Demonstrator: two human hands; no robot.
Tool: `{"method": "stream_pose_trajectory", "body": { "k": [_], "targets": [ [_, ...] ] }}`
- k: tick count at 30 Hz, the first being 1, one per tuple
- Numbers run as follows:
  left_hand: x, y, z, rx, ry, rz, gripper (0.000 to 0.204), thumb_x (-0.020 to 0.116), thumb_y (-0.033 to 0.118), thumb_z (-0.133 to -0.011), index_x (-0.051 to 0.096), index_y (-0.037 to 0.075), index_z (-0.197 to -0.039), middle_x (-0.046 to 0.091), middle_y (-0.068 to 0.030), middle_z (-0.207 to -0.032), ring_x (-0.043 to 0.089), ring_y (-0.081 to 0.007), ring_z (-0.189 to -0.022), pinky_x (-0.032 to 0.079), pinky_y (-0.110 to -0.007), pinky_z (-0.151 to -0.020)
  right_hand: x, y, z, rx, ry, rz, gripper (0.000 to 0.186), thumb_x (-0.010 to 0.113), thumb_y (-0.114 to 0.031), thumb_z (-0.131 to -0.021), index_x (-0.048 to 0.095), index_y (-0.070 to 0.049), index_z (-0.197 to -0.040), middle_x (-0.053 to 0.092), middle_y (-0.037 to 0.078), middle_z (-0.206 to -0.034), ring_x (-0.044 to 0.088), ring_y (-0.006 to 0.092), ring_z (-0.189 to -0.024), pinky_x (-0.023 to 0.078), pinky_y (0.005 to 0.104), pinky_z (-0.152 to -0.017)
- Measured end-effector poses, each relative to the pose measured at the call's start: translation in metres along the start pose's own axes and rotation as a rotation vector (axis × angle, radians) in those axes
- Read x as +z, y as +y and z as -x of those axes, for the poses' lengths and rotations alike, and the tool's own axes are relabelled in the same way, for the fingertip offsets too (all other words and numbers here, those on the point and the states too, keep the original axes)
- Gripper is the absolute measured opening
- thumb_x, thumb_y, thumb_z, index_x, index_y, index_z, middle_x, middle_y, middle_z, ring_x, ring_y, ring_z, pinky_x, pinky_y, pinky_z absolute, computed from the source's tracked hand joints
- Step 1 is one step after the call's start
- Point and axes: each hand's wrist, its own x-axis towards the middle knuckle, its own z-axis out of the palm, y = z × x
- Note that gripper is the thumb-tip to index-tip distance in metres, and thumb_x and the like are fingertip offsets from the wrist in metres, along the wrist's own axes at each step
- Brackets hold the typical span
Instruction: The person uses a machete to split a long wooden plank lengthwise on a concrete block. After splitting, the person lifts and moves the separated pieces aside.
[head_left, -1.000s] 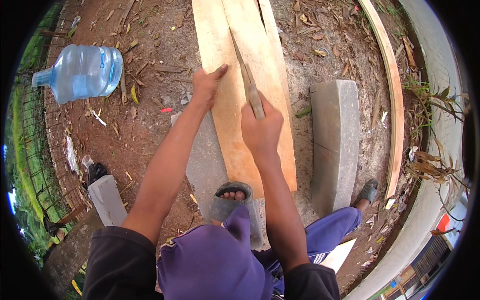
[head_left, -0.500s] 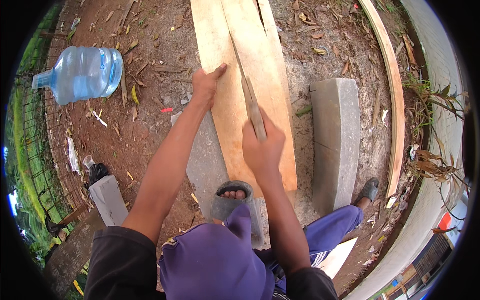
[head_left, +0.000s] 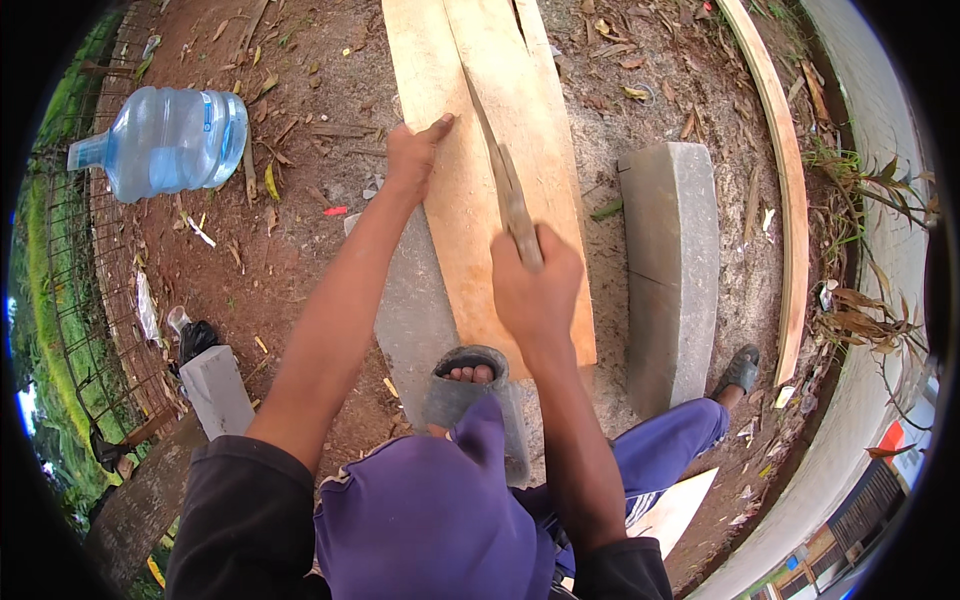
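A long pale wooden board (head_left: 445, 200) stretches away in front of me, with a narrow slit running along it from the far end. In that slit sits a handsaw (head_left: 510, 190), seen almost edge-on. My right hand (head_left: 537, 290) is closed round its wooden handle. On the board's left edge, my left hand (head_left: 413, 155) grips with the thumb on top; its other fingers are mostly hidden. My sandalled foot (head_left: 470, 375) overlaps the near end of the board. Beneath the board's left side shows a grey slab (head_left: 412, 310).
A grey concrete block (head_left: 668, 280) stands right of the board. Farther right lies a long wooden strip (head_left: 780, 180) beside a pale wall (head_left: 880, 130). A large clear blue water bottle (head_left: 165, 145) lies on the left, near a wire fence (head_left: 75, 290). A smaller grey block (head_left: 217, 390) is nearer me.
My right hand and the saw handle have shifted slightly to the right. The left hand keeps its place on the board's edge. The whole view has moved a little.
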Motion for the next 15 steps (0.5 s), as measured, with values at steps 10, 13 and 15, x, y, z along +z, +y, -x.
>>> {"method": "stream_pose_trajectory", "body": {
  "k": [10, 13, 15],
  "targets": [
    [0.000, 0.001, -0.001, -0.003, 0.014, 0.005, 0.036, 0.080, 0.014, -0.089, 0.065, -0.007, -0.115, 0.072, -0.0142, -0.108, 0.071, -0.0211, -0.091, 0.059, -0.036, -0.079, -0.053, -0.013, 0.095, -0.006, 0.043, -0.072, 0.015, 0.066, -0.003, -0.085, 0.057, 0.000, -0.074, 0.049, 0.002, -0.057, 0.047, 0.0063, -0.055, 0.037, 0.0300, -0.049],
    [0.006, -0.002, -0.005, 0.017, -0.038, 0.020, 0.036, 0.079, 0.015, -0.090, 0.065, -0.006, -0.115, 0.072, -0.0139, -0.109, 0.071, -0.0210, -0.093, 0.059, -0.036, -0.080, 0.019, 0.010, -0.033, -0.013, 0.006, -0.104, 0.025, 0.064, -0.011, -0.086, 0.049, 0.001, -0.070, 0.047, 0.005, -0.055, 0.043, 0.0090, -0.055, 0.037, 0.0332, -0.049],
    [0.010, -0.006, -0.007, 0.009, -0.041, 0.011, 0.034, 0.079, 0.014, -0.089, 0.066, -0.007, -0.113, 0.073, -0.0140, -0.107, 0.071, -0.0207, -0.090, 0.059, -0.035, -0.078, 0.033, 0.012, -0.058, -0.089, 0.028, -0.054, 0.025, 0.063, -0.011, -0.086, 0.050, 0.001, -0.069, 0.047, 0.007, -0.054, 0.043, 0.0111, -0.053, 0.038, 0.0349, -0.049]
  ]
}}
